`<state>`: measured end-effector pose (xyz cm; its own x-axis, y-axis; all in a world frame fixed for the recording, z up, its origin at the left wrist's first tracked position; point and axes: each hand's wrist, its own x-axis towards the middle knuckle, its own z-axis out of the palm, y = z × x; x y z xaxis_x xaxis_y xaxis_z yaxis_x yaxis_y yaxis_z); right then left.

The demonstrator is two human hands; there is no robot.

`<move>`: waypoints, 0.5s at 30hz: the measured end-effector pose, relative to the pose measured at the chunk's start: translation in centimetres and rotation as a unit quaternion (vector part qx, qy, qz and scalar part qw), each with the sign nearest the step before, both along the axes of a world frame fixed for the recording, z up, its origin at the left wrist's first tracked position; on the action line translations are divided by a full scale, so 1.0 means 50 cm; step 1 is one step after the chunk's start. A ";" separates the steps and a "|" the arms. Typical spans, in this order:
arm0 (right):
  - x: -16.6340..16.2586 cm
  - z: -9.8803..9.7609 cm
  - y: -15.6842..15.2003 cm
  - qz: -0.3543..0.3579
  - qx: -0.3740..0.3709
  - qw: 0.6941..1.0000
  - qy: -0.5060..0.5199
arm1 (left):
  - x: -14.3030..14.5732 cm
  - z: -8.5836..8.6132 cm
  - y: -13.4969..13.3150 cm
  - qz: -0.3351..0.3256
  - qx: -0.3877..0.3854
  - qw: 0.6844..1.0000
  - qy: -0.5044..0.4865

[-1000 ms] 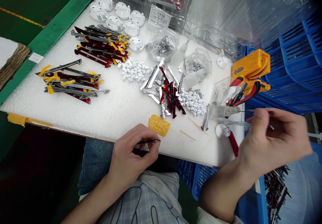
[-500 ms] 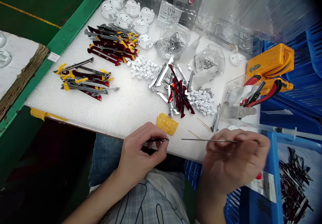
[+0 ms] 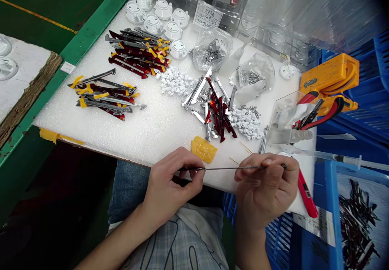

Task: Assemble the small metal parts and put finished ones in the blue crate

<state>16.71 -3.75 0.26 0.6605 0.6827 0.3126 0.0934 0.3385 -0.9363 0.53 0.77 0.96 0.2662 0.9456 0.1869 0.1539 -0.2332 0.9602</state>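
My left hand [image 3: 174, 179] pinches a slim dark strip [image 3: 192, 169] between thumb and fingers; most of it is hidden. In my right hand [image 3: 267, 189] is a thin metal rod [image 3: 223, 168], gripped between thumb and fingertips. The rod's tip meets the end of the strip at my left fingertips; whether it enters a hole there is too small to tell. A yellow tape patch [image 3: 204, 149] lies just beyond my left hand. Past my hands is a loose heap of red and silver blade-shaped pieces [image 3: 219, 116], beside small white parts [image 3: 246, 124].
Taped blade pieces [image 3: 106, 98] lie in piles at left, with white round parts [image 3: 152, 24] behind. Clear bags [image 3: 212, 51] hold small metal bits. At right are an orange tape dispenser [image 3: 328, 77], a red-handled tool [image 3: 307, 193], a syringe [image 3: 346, 159] and a blue bin [image 3: 332, 189].
My right hand has moved left with the rod, bringing its tip from a gap away up to the strip. The red-handled tool has come into fuller view. My left hand is nearly still.
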 end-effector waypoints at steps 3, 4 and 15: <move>0.004 -0.003 -0.003 -0.009 -0.003 1.000 -0.004 | -0.001 0.001 0.000 -0.002 -0.005 1.000 0.001; 0.006 -0.003 -0.003 -0.012 -0.006 1.000 -0.005 | -0.002 0.002 0.000 -0.003 -0.007 1.000 0.000; 0.053 0.009 -0.007 -0.105 0.031 0.991 -0.074 | -0.004 -0.001 -0.004 -0.003 -0.010 1.000 -0.014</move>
<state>19.34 -4.10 0.71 0.7302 0.5114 0.4532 0.3018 0.3538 -0.8853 0.32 0.58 0.88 0.2661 0.9480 0.1746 0.1258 -0.2137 0.9688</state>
